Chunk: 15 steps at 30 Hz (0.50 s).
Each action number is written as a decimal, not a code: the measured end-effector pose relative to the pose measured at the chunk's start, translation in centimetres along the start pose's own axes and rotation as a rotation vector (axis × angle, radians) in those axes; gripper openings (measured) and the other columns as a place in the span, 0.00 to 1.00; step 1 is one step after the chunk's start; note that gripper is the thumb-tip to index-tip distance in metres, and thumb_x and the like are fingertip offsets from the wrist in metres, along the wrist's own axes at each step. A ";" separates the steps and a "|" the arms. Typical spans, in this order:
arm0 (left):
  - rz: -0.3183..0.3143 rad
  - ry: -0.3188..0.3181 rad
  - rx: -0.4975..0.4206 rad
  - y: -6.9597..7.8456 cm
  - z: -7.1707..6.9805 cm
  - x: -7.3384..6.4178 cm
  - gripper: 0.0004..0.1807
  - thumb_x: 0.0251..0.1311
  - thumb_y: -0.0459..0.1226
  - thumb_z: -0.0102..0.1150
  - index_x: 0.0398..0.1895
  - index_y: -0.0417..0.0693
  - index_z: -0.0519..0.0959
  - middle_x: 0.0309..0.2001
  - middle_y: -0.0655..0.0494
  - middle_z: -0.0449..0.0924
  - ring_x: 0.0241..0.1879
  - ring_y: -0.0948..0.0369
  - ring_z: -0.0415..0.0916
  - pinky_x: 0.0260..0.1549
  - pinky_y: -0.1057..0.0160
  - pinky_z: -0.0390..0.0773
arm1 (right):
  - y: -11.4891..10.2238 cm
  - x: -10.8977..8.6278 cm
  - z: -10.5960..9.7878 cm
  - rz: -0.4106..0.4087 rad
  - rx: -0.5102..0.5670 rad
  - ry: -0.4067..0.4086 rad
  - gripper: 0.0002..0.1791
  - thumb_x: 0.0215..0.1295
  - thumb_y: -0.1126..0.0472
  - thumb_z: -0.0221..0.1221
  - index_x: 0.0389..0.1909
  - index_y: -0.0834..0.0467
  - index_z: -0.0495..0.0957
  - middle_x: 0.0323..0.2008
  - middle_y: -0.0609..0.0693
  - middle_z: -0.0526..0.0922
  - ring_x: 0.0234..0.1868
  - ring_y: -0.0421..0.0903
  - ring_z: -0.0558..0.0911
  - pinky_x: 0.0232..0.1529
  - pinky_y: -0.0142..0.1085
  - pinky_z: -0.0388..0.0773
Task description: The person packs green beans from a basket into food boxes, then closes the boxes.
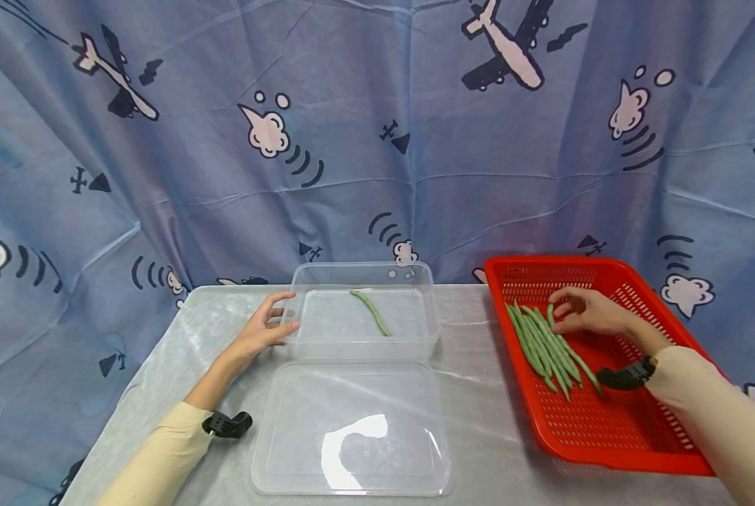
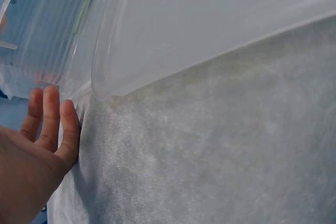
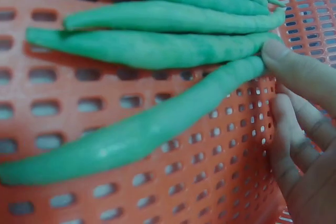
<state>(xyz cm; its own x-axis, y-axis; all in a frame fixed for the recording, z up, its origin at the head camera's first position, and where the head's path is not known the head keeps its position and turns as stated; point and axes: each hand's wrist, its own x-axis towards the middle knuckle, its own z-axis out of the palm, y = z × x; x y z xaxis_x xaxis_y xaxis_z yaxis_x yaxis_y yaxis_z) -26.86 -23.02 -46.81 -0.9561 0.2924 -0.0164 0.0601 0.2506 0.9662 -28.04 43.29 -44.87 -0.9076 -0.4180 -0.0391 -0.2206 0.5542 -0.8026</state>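
Observation:
At the left end of a clear plastic container (image 1: 358, 349), my left hand (image 1: 263, 327) has its fingers spread against the wall. In the left wrist view, extended fingers (image 2: 51, 114) of that hand reach the container's side. One green bean (image 1: 371, 313) lies inside the container. On the right, my right hand (image 1: 586, 311) reaches into a red perforated basket (image 1: 630, 429). Its thumb and fingers pinch the upper tip of the outermost green bean (image 3: 131, 135). Several more green beans (image 1: 542, 344) lie side by side along the basket's left part.
A clear flat lid (image 1: 352, 429) lies in front of the container on the pale table cover (image 1: 485, 422). Behind the table hangs a blue curtain (image 1: 352, 140) printed with planes and clouds. The basket's raised red rim surrounds the beans.

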 end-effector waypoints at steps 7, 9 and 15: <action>-0.001 0.000 -0.006 0.2 -0.1 -0.1 0.37 0.69 0.38 0.65 0.77 0.53 0.60 0.69 0.30 0.60 0.63 0.35 0.66 0.48 0.42 0.77 | -0.2 -0.3 0.2 0.033 0.053 0.053 0.23 0.61 0.70 0.70 0.52 0.73 0.70 0.39 0.65 0.84 0.36 0.47 0.84 0.35 0.37 0.81; -0.003 -0.007 -0.007 0.1 -0.1 0.0 0.37 0.69 0.38 0.65 0.77 0.54 0.59 0.69 0.30 0.60 0.63 0.35 0.66 0.49 0.42 0.76 | -0.3 -0.5 0.4 0.044 0.080 0.072 0.23 0.61 0.71 0.69 0.52 0.73 0.69 0.38 0.64 0.84 0.36 0.47 0.84 0.35 0.39 0.82; 0.005 -0.008 -0.005 0.1 -0.1 -0.1 0.36 0.69 0.38 0.65 0.77 0.54 0.60 0.69 0.30 0.61 0.61 0.35 0.68 0.48 0.43 0.77 | -0.8 -0.6 0.9 0.078 0.184 0.104 0.23 0.61 0.75 0.67 0.52 0.74 0.66 0.37 0.67 0.82 0.35 0.50 0.85 0.35 0.43 0.84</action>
<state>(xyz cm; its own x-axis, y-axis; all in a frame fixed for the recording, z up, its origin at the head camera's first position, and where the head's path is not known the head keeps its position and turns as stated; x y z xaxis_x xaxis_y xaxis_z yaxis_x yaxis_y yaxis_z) -26.78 -23.15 -46.63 -0.9536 0.3009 -0.0136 0.0634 0.2444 0.9676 -27.01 42.42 -44.76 -0.9535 -0.2969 -0.0516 -0.0878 0.4376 -0.8949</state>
